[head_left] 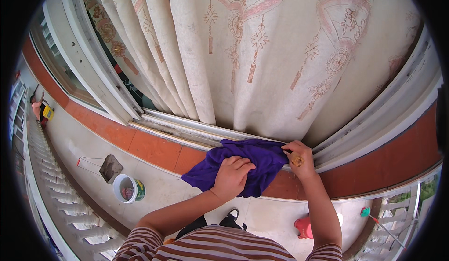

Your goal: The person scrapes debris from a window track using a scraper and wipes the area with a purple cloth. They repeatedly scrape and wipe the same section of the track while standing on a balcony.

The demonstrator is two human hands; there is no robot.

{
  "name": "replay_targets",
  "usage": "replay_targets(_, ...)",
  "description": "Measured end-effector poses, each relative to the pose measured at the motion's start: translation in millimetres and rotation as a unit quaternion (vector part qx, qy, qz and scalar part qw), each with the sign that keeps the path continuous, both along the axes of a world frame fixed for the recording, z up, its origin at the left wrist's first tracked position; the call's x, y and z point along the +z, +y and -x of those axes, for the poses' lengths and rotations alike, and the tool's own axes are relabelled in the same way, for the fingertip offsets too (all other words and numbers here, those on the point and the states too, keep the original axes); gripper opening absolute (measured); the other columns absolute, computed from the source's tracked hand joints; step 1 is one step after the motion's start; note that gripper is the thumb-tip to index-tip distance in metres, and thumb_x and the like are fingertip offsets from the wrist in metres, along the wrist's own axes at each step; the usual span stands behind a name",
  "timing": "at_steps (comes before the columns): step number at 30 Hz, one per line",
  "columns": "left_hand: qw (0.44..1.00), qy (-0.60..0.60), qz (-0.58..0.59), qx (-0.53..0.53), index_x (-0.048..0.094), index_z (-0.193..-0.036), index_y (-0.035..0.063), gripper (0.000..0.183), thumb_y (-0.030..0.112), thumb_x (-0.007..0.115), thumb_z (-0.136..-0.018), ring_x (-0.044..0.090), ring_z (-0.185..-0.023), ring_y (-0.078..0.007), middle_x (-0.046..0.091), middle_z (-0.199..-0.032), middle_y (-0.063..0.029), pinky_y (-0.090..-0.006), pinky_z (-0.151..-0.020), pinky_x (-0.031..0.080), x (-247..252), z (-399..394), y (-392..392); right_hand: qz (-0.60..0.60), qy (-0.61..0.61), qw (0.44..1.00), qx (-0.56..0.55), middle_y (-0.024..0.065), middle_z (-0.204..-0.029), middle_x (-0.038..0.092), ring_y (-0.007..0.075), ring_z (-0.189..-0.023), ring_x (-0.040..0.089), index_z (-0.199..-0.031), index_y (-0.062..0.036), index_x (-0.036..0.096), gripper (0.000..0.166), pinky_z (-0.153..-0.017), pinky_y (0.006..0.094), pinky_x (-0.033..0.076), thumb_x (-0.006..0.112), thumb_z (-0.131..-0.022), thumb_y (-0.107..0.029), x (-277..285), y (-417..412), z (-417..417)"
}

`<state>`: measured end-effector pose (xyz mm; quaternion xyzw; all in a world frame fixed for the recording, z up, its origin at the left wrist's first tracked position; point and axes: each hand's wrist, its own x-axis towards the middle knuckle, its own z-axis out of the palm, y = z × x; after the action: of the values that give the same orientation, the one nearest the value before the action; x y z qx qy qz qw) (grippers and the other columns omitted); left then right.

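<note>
A purple cloth (pixel 245 155) lies bunched over the window sill and the lower window track (pixel 172 129). My left hand (pixel 232 177) rests on the cloth with bent fingers and grips its folds. At the cloth's right edge, my right hand (pixel 303 157) holds a small tool by its yellowish-brown handle (pixel 297 161). The handle's end points up toward me, and the tool's working end is hidden by my hand and the cloth. Grime shows along the uncovered part of the track, left of the cloth.
Patterned curtains (pixel 224 57) hang just behind the track. Beside an open-topped dustpan (pixel 111 169), a white bucket (pixel 129 189) stands on the balcony floor. A red container (pixel 303 227) and a green-headed mop (pixel 365 212) are at right. Another person (pixel 38 108) is far left, near the balustrade (pixel 70 208).
</note>
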<state>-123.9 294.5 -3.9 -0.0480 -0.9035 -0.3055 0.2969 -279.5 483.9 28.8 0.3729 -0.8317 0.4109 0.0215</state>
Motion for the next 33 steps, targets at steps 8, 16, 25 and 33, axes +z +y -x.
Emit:
replay_targets(8,0.998,-0.028,-0.019,-0.056,0.057,-0.082,0.0088,0.018,0.002,0.058,-0.066,0.050,-0.075,-0.0264,0.053,-0.077,-0.0065,-0.0377,-0.071,0.039,-2.1,7.0,1.4,0.098,-0.022,0.993,-0.070,0.0088,-0.079,0.063,0.0178,-0.074,0.061,-0.084,-0.0003,0.067,0.024,-0.069,0.0249,0.048,0.064,-0.068,0.017,-14.3,16.4,-3.9)
replay_targets(16,0.999,-0.025,-0.028,0.016,0.054,-0.074,0.0077,0.016,-0.001,0.055,-0.061,0.050,-0.064,-0.0275,0.053,-0.066,-0.0066,-0.0385,-0.063,0.037,-1.0,-18.7,-83.9,0.153,0.016,0.987,-0.038,0.0086,-0.080,0.064,0.0172,-0.074,0.063,-0.086,-0.0015,0.068,0.026,-0.068,0.0244,0.051,0.069,-0.067,0.017,-29.8,-70.0,-21.6)
replay_targets(25,0.966,-0.081,-0.050,0.241,0.055,-0.071,0.0029,0.014,-0.002,0.046,-0.061,0.051,-0.071,-0.0337,0.054,-0.070,-0.0140,-0.0407,-0.068,0.040,-20.7,-102.9,-225.1,0.182,0.001,0.982,0.044,0.0103,-0.081,0.063,0.0273,-0.076,0.062,-0.086,-0.0047,0.067,0.021,-0.066,0.0342,0.050,0.069,-0.068,0.005,-47.7,-258.0,-70.5)
replay_targets(33,0.923,-0.077,-0.060,0.371,0.055,-0.078,-0.0013,0.016,-0.007,0.045,-0.067,0.053,-0.072,-0.0304,0.056,-0.076,-0.0136,-0.0357,-0.070,0.043,-19.5,-140.1,-286.5,0.139,-0.077,0.984,0.085,0.0130,-0.080,0.062,0.0337,-0.079,0.060,-0.084,-0.0059,0.065,0.013,-0.071,0.0411,0.048,0.066,-0.072,-0.002,-34.8,-349.1,-88.8)
